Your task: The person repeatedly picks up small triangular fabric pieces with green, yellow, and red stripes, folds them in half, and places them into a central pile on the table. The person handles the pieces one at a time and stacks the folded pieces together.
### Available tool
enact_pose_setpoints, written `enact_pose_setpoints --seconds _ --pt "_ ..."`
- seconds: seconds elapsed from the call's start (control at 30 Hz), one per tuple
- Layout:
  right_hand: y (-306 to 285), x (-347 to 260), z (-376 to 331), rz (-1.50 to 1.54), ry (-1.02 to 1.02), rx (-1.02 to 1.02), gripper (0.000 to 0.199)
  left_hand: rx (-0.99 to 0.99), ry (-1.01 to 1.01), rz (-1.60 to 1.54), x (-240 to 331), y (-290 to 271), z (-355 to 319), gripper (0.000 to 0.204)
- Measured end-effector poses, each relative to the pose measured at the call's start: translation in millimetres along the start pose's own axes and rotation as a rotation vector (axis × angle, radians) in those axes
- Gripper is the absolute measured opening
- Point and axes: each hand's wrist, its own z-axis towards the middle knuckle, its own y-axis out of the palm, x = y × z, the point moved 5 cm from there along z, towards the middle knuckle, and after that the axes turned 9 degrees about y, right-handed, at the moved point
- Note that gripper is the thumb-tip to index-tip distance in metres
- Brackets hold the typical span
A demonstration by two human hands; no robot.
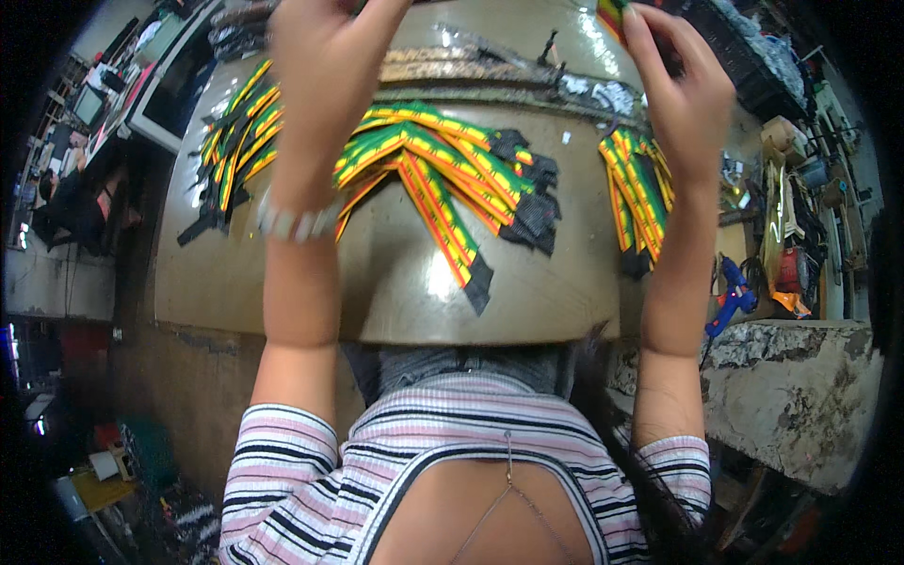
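Both of my arms reach up over the table. My left hand (330,75) is raised at the top, slightly blurred, and its fingertips run out past the upper edge, so what they hold is hidden. My right hand (686,89) is closed, thumb against fingers, on a green, yellow and red striped strap (610,21) that is mostly out of view. Below and between the hands lies a fanned pile of striped straps (428,141) with black ends. A second bunch of straps (240,141) lies left of my left wrist, and a third bunch (633,193) beside my right forearm.
The brown table (565,282) has a rounded near edge. Across its far part runs a long worn bar (471,85), with crumpled white scraps (603,94) near its right end. A blue glue gun (733,294) hangs at the right, above a chipped pale ledge (800,386).
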Motion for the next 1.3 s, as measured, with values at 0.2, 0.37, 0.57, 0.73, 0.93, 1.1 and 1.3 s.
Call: enact_pose_setpoints --seconds 0.2,0.37,0.57,0.73,0.93,1.1,1.3 --pt "73.3 -95.7 -173.2 0.151 0.588 -0.736 0.022 -0.521 -0.881 0.256 31.3 -46.5 -208.3 0.025" --pt "118.7 -110.9 -219.1 0.248 0.606 -0.59 0.02 -0.504 -0.742 0.325 28.9 -49.9 -243.0 0.029" --pt "123.5 -111.1 -225.4 0.202 0.598 -0.61 0.019 -0.511 -0.711 0.31 27.0 -52.5 -243.0 0.026" --pt "126.9 -113.4 -217.6 0.131 0.511 -0.655 0.019 -0.55 -0.699 0.303 24.1 -52.2 -242.5 0.027" --pt "132.8 -124.9 -219.1 -0.074 0.353 -0.718 0.022 -0.573 -0.74 0.315 26.3 -51.7 -241.5 0.028" --pt "136.1 -128.7 -224.8 -0.079 0.321 -0.699 0.03 -0.581 -0.755 0.332 27.1 -51.4 -243.9 0.028" --pt "136.7 -135.8 -221.2 0.0 0.295 -0.792 0.044 -0.585 -0.744 0.342 28.3 -50.9 -242.1 0.026"
